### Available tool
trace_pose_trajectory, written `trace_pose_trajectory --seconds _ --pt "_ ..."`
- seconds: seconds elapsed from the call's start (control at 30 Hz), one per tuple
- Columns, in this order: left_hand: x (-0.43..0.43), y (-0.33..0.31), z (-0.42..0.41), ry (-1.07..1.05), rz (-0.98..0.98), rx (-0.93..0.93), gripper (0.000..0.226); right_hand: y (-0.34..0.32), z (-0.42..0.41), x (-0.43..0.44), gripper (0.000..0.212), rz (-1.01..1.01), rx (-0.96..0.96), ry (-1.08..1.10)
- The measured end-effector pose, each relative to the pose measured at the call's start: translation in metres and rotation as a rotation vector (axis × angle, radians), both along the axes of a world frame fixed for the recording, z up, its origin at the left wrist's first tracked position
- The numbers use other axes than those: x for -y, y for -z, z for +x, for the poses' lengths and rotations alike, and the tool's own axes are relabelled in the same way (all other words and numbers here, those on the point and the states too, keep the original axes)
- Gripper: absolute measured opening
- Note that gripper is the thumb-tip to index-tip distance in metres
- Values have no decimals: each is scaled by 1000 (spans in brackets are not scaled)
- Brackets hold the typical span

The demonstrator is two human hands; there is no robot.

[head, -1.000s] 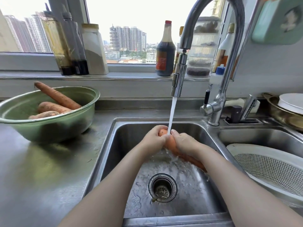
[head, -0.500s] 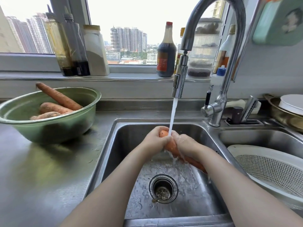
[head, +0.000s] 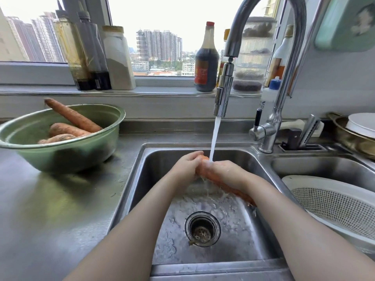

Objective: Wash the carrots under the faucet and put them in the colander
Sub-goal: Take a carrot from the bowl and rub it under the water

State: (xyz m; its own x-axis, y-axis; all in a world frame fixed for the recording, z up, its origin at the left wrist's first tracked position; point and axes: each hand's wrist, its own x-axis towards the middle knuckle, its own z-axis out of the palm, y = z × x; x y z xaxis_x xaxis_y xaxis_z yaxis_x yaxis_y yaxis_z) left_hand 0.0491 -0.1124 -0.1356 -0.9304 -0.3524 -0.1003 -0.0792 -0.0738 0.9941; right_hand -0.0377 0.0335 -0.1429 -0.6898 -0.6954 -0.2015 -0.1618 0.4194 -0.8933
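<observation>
Basically no change vs half a second ago: left hand (head: 185, 166) fingers stay curled round the thick end of the carrot (head: 202, 170), and the right hand (head: 226, 173) wraps its middle. Water from the faucet (head: 223, 94) hits where the hands meet. The carrot is wet, orange and tilted, thin tip low to the right, inside the sink (head: 142, 169). The colander (head: 334, 203) sits in the right basin. A green bowl (head: 60, 157) on the worktop (head: 50, 199) holds the unwashed carrots (head: 73, 116).
</observation>
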Motion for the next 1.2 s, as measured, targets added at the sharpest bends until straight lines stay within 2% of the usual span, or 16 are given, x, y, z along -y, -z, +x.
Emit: trace_pose_trajectory --seconds 0.1,0.2,0.27,0.3,0.37,0.43,0.47,0.57,0.7,0.77,0.83,0.93,1.03,1.13,1.2 --pt "3 -1 3 101 54 -81 35 -14 3 0 57 31 -115 78" --pt "-1 0 3 38 -55 -99 32 -15 -2 -3 45 105 -258 66" --pt "-4 1 2 -19 -129 -97 28 -15 -1 -5 46 112 -267 48" --pt "-7 0 1 -60 -149 -105 24 -13 0 -4 50 105 -236 37" --pt "-9 -2 0 -155 -138 -125 20 -9 6 0 50 -5 -38 38" --pt "-9 -5 1 -214 -99 -123 26 -5 16 7 46 -126 104 27" --pt "-6 -5 2 -208 -63 -114 27 -3 17 9 44 -105 56 18" --pt "1 -4 7 -60 99 -114 25 -13 9 7 43 97 -253 35" --pt "0 -4 6 166 258 -167 27 -20 2 1 30 225 -339 46" --pt "-6 -4 3 126 210 -160 25 -16 6 2 37 123 -266 67" --pt "-12 -4 -1 -17 125 -121 22 -12 8 4 45 21 -135 124" --pt "-14 -2 -4 -172 130 -51 30 -7 8 9 46 10 -57 68" --pt "-12 -5 0 -88 227 -92 29 -8 6 11 47 -86 84 65" --pt "-7 -9 6 89 329 -146 32 -14 8 2 46 -90 83 126" --pt "-4 -7 7 182 289 -114 35 -17 10 -4 56 -63 117 122"
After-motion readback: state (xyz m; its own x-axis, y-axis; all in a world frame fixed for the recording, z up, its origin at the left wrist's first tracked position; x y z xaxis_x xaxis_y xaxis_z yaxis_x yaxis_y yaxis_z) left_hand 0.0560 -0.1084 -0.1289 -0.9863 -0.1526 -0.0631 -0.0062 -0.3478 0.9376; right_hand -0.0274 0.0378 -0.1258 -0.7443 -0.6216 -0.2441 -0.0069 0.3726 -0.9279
